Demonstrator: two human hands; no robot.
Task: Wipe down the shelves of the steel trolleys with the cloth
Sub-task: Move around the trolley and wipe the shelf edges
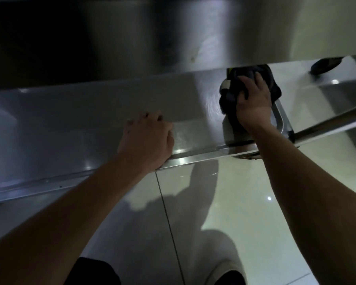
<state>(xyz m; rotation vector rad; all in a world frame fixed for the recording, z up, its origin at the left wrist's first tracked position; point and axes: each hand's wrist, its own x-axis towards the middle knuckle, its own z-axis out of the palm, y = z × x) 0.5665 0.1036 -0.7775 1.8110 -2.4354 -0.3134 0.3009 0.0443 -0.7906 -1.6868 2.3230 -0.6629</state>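
A steel trolley shelf point(90, 120) runs across the middle of the head view, under a higher steel shelf point(173, 33). My right hand point(253, 103) presses a dark blue cloth point(230, 95) flat on the shelf near its right end. The cloth has a small white label at its left edge. Circular wipe marks show on the steel just left of the cloth. My left hand point(148, 142) rests on the shelf's front rim point(193, 159), fingers curled over it, holding nothing else.
A steel trolley bar point(327, 126) slants up to the right past the shelf's rounded corner. A dark wheel point(325, 65) sits at the upper right. Glossy pale floor tiles point(245, 202) lie below, with my knees at the bottom edge.
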